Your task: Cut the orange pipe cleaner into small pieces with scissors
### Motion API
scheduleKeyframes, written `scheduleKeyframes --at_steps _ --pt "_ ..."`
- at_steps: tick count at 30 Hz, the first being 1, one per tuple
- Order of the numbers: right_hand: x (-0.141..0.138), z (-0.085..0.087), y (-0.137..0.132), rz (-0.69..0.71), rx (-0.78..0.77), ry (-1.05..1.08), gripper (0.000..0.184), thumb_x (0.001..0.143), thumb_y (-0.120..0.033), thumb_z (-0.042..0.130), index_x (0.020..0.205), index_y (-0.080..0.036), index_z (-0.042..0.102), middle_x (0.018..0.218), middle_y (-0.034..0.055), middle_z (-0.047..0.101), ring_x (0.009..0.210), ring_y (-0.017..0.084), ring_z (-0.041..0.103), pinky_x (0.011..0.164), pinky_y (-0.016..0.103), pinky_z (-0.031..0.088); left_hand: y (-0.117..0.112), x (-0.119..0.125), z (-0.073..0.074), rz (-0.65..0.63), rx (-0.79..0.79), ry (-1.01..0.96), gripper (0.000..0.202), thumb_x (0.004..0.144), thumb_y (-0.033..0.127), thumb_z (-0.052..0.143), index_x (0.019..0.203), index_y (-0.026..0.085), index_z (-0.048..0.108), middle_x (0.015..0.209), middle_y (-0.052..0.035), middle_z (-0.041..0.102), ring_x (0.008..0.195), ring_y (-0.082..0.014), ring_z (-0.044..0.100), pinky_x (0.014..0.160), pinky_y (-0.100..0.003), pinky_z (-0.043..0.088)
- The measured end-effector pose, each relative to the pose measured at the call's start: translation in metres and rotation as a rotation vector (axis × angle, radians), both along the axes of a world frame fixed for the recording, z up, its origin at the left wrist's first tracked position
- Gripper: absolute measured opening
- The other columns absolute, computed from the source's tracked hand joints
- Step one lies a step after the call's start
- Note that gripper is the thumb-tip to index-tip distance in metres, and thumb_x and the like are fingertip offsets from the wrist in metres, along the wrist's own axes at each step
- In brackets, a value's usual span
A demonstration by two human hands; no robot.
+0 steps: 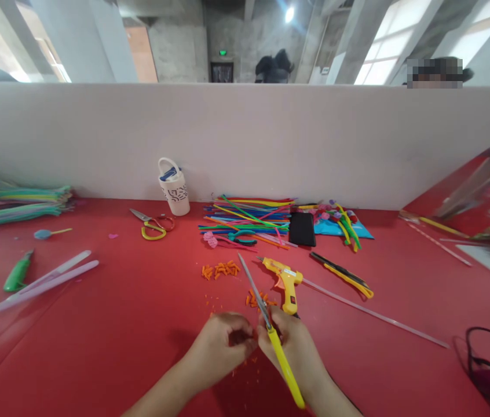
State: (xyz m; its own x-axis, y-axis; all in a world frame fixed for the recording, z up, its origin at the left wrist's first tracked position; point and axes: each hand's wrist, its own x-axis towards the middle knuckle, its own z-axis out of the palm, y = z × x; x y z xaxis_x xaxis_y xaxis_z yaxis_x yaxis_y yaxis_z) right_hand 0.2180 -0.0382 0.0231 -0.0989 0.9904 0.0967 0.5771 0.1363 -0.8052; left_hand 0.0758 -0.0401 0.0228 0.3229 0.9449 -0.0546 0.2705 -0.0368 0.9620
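My right hand (296, 347) grips yellow-handled scissors (266, 324), blades pointing away and up-left. My left hand (219, 346) is pinched shut on a small orange piece (251, 337) right beside the blades. Cut orange bits lie in a small pile (221, 269) and scattered just beyond my hands (256, 299) on the red table (141, 324). A yellow glue gun (286, 280) lies just past my right hand.
A bundle of coloured pipe cleaners (249, 223), a black phone (302, 229), a yellow utility knife (343, 275), a second pair of scissors (153, 225), a white cup (174, 188), a green knife (18, 272) and clear glue sticks (375, 315) lie around. A white partition (245, 139) bounds the far side.
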Motion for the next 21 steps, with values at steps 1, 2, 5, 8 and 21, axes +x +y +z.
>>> scheduleKeyframes --at_steps 1,2,5,8,21 --pt "0.001 0.0 0.0 0.012 -0.004 -0.017 0.009 0.06 -0.018 0.047 0.056 -0.02 0.039 0.047 -0.0069 0.038 0.044 0.008 0.035 0.042 0.018 0.031 0.0 0.0 0.0 0.004 0.019 0.005 0.013 0.062 0.01 0.05 0.059 0.015 0.061 0.053 0.0015 0.051 0.05 -0.011 0.045 0.049 -0.021 0.035" --pt "0.001 0.0 0.0 0.029 -0.014 -0.029 0.01 0.06 -0.019 0.047 0.056 -0.021 0.038 0.048 -0.007 0.037 0.044 0.008 0.034 0.042 0.018 0.03 0.001 -0.001 0.001 0.012 0.028 -0.001 0.014 0.061 0.009 0.049 0.06 0.016 0.061 0.055 0.0008 0.053 0.052 -0.0118 0.047 0.051 -0.021 0.037" --pt "0.002 0.001 -0.002 0.049 -0.03 -0.054 0.012 0.062 -0.019 0.046 0.057 -0.021 0.035 0.048 -0.0073 0.035 0.045 0.008 0.033 0.043 0.018 0.029 0.002 -0.001 0.001 0.045 0.052 -0.022 0.016 0.061 0.008 0.049 0.063 0.017 0.063 0.06 -0.001 0.058 0.056 -0.0134 0.051 0.054 -0.022 0.039" --pt "0.0 0.002 -0.003 0.051 -0.034 -0.065 0.011 0.063 -0.018 0.044 0.057 -0.021 0.035 0.048 -0.0072 0.034 0.045 0.009 0.033 0.042 0.018 0.028 0.002 0.0 -0.001 0.063 0.068 -0.014 0.015 0.061 0.009 0.05 0.061 0.017 0.063 0.057 -0.0003 0.057 0.053 -0.0126 0.05 0.052 -0.021 0.038" --pt "0.021 -0.004 -0.004 0.071 0.166 -0.41 0.018 0.068 -0.036 0.052 0.067 -0.022 0.041 0.052 -0.0034 0.049 0.042 0.012 0.043 0.041 0.02 0.029 0.013 -0.012 0.009 0.374 -0.262 -0.614 0.011 0.063 0.021 0.065 0.061 0.014 0.056 0.05 0.0014 0.058 0.041 -0.0092 0.051 0.046 -0.021 0.04"
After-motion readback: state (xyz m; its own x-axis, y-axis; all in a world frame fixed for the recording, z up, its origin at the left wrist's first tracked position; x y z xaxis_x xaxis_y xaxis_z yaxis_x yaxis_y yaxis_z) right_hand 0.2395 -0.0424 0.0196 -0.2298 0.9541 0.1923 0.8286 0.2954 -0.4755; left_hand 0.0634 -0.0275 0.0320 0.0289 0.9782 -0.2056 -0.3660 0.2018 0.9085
